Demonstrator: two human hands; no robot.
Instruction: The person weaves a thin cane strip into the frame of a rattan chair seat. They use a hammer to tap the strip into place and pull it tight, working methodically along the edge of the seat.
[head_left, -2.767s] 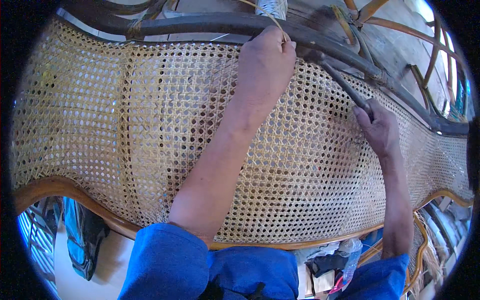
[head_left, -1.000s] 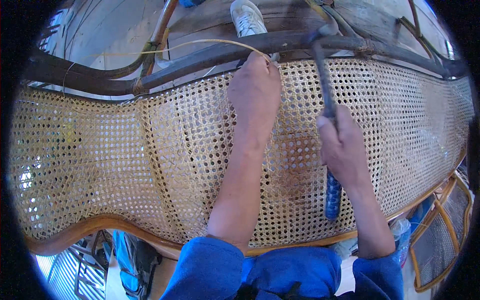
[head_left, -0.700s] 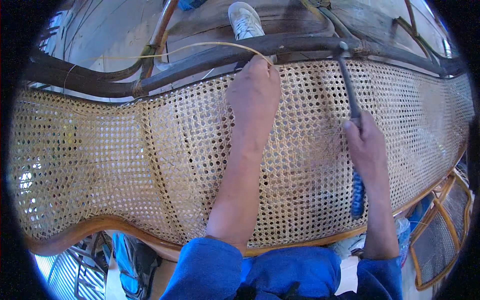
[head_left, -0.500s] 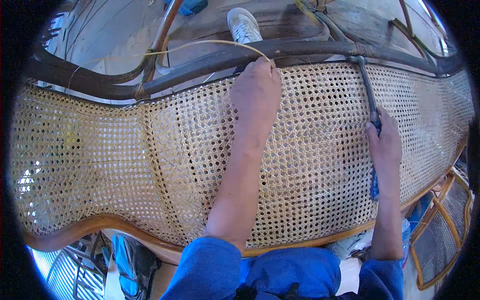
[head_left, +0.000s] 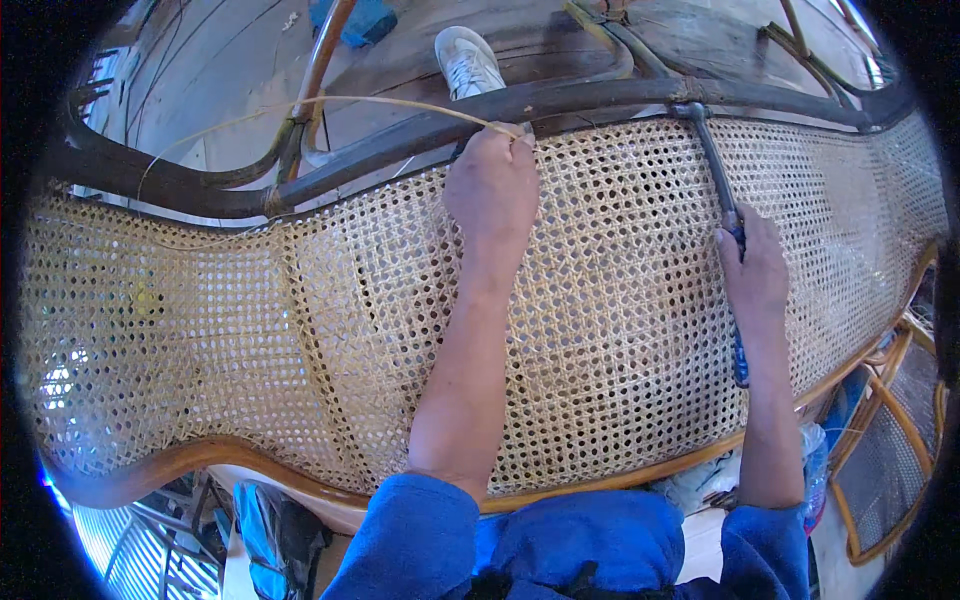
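Observation:
A long woven cane panel (head_left: 620,300) spreads across the view, edged on its far side by a dark rattan frame (head_left: 400,140). At that far edge my left hand (head_left: 492,185) is closed in a pinch on a thin cane strip (head_left: 400,101), which arcs away to the left and curves down to the panel. My right hand (head_left: 757,265) is wrapped round the handle of a hammer (head_left: 718,165). The hammer's head meets the far edge, beside a binding on the frame, and its handle slants back over the weave.
A brown rattan rail (head_left: 600,488) borders the near side by my body. Beyond the far frame are a white shoe (head_left: 468,62), a blue object (head_left: 362,22) and rattan legs (head_left: 318,75). At lower right stands another mesh-filled rattan frame (head_left: 885,470); a teal-and-black bag (head_left: 262,540) lies at lower left.
The whole scene has shifted slightly left in the view, both hands with it. My hands keep their grips on the cane strip and the hammer, and the strip's arc sits a little flatter.

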